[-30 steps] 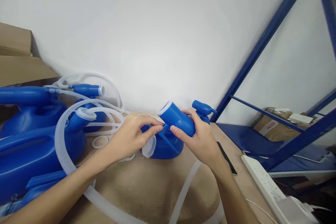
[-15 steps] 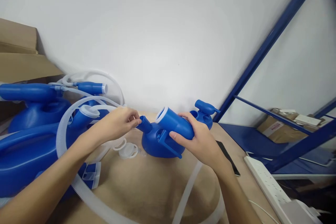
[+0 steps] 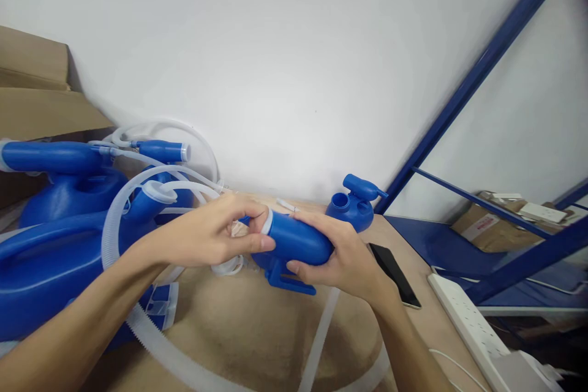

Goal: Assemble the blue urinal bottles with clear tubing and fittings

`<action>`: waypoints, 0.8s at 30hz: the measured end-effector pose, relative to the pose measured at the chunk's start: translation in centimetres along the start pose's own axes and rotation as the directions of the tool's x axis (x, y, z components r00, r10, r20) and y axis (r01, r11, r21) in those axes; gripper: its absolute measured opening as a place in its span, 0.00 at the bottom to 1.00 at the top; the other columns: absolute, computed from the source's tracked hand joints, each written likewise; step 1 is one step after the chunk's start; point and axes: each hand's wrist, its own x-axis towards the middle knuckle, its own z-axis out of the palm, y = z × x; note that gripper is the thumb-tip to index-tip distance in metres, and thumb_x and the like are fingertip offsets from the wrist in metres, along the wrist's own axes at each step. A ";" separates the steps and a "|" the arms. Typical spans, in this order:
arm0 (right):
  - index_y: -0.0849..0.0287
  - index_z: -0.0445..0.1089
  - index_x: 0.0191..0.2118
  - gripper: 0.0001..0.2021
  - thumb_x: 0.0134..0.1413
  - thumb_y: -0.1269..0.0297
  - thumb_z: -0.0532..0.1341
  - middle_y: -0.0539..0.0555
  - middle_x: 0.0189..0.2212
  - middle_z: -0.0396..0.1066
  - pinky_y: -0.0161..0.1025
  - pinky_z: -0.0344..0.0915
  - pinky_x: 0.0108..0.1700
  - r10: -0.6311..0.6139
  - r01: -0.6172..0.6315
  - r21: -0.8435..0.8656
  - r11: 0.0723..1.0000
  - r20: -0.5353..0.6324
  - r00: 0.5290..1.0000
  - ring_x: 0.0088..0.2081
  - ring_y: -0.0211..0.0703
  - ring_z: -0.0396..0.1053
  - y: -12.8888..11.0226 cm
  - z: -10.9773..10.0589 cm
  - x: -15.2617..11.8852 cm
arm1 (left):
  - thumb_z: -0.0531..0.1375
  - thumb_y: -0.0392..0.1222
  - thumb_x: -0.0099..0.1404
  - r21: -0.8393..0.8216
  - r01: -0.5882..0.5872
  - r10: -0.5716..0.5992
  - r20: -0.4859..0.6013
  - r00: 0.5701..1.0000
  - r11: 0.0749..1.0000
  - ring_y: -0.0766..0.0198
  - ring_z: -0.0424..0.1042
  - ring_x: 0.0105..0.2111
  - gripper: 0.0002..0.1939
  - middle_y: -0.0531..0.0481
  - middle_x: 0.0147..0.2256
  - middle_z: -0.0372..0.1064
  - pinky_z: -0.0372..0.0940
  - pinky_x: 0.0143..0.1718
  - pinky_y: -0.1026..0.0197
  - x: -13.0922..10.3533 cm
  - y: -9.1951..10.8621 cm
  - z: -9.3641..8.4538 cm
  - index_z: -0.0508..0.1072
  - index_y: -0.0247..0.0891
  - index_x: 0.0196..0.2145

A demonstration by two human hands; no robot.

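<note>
A blue plastic tube-shaped cup [image 3: 298,239] with a white ring at its mouth is held between both hands. My right hand [image 3: 342,251] wraps its rounded end, thumb in front and fingers behind. At the mouth, my left hand [image 3: 234,229] is closed on the white rim, thumb outside and fingers at the opening. Just beneath the cup is a blue bottle [image 3: 289,283] with a handle-like bar; most of it is hidden. A clear round cap [image 3: 228,266] lies close below my left hand. Another blue bottle [image 3: 351,211] with an open neck stands behind my right hand.
Blue jugs [image 3: 55,269] and looped clear hoses [image 3: 113,214] crowd the left, near a cardboard box [image 3: 37,110]. On the right lie a black phone [image 3: 394,274] and a white power strip [image 3: 463,324], beside a blue metal shelf [image 3: 496,67].
My right hand has turned the cup level and lowered it slightly. My left hand has moved right, from the blue bottle's neck to the cup's white rim.
</note>
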 end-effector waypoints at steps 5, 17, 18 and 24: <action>0.51 0.72 0.59 0.31 0.50 0.51 0.74 0.56 0.56 0.78 0.51 0.74 0.54 0.012 -0.010 -0.124 0.992 0.018 1.000 0.53 0.56 0.79 0.3 -1.3 -0.2 | 0.64 0.52 0.65 0.153 0.030 -0.032 0.008 0.999 0.988 0.65 0.62 0.23 0.17 0.55 0.22 0.66 0.56 0.27 0.63 -0.5 -1.5 -1.5 0.71 0.41 0.23; 0.50 0.67 0.62 0.40 0.45 0.45 0.77 0.57 0.59 0.74 0.54 0.70 0.62 0.005 -0.003 0.014 1.000 -0.094 0.996 0.59 0.57 0.74 -0.7 1.5 0.4 | 0.64 0.65 0.65 0.118 0.081 -0.068 -0.113 0.991 0.990 0.51 0.75 0.54 0.34 0.50 0.59 0.73 0.71 0.50 0.59 -0.2 -1.0 0.7 0.68 0.54 0.65; 0.50 0.67 0.62 0.41 0.43 0.45 0.78 0.57 0.59 0.75 0.53 0.72 0.60 -0.011 0.016 0.034 0.999 -0.124 0.992 0.58 0.57 0.74 -0.8 1.5 0.4 | 0.66 0.64 0.63 0.096 0.075 -0.065 -0.103 0.993 0.993 0.51 0.77 0.52 0.34 0.50 0.57 0.75 0.72 0.47 0.60 -0.3 -0.6 0.7 0.70 0.54 0.63; 0.54 0.72 0.50 0.20 0.59 0.48 0.70 0.56 0.45 0.78 0.46 0.77 0.46 -0.099 0.097 -0.023 0.995 -0.392 0.915 0.44 0.49 0.78 0.9 0.3 0.3 | 0.68 0.57 0.62 -0.121 0.154 -0.188 -0.368 0.910 0.981 0.58 0.79 0.29 0.21 0.54 0.34 0.79 0.74 0.31 0.64 -0.1 -0.2 -1.3 0.77 0.45 0.48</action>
